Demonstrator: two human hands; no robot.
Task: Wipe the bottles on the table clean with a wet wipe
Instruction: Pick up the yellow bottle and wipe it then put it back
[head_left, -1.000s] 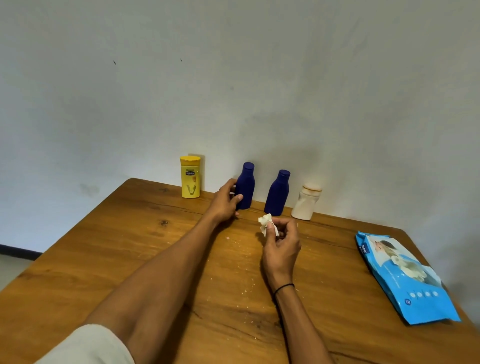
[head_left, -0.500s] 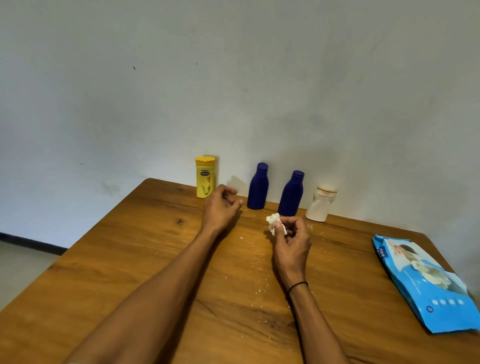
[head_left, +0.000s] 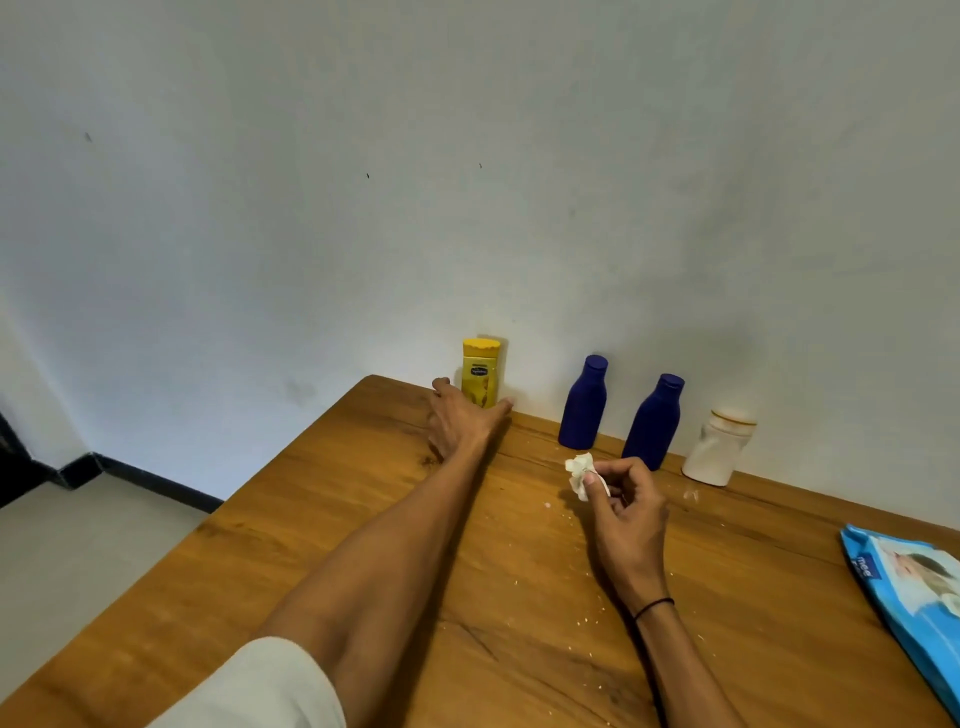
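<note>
Standing capped at twelve o'clock, yellow bottle between left hand's spread, released fingers; right hand pinches crumpled white wipe; contents unseen.

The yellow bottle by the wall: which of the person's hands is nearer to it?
Left. The left hand reaches right up to the yellow bottle, fingers spread either side of its base. The right hand is nearer the person, pinching a crumpled wet wipe.

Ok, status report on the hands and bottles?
Left hand open, reaching around yellow bottle. Right hand pinching crumpled wipe. Nothing blocking.
</note>
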